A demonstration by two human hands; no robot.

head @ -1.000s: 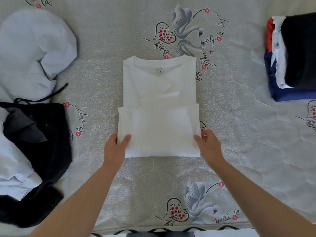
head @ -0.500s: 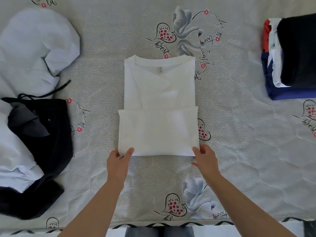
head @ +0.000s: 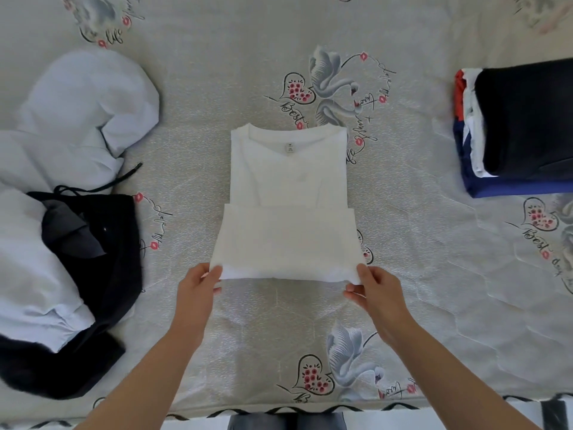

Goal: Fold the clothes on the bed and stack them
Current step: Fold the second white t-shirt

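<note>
A white T-shirt (head: 288, 187) lies partly folded in the middle of the bed, collar and tag at the far end, its lower part doubled up over the body. My left hand (head: 198, 285) pinches the near left corner of the folded edge. My right hand (head: 372, 288) pinches the near right corner. The near edge is lifted slightly off the mattress between them. A stack of folded clothes (head: 517, 128), black on top with white, red and blue below, stands at the right.
A heap of unfolded clothes lies at the left: a pale blue garment (head: 77, 116) and a black garment (head: 105, 262) with a drawstring. The patterned grey mattress (head: 434, 274) ends at its near edge along the bottom of the view.
Both hands slid back from the sides of the fold to its near corners and took hold of them. The near edge now rises off the bed.
</note>
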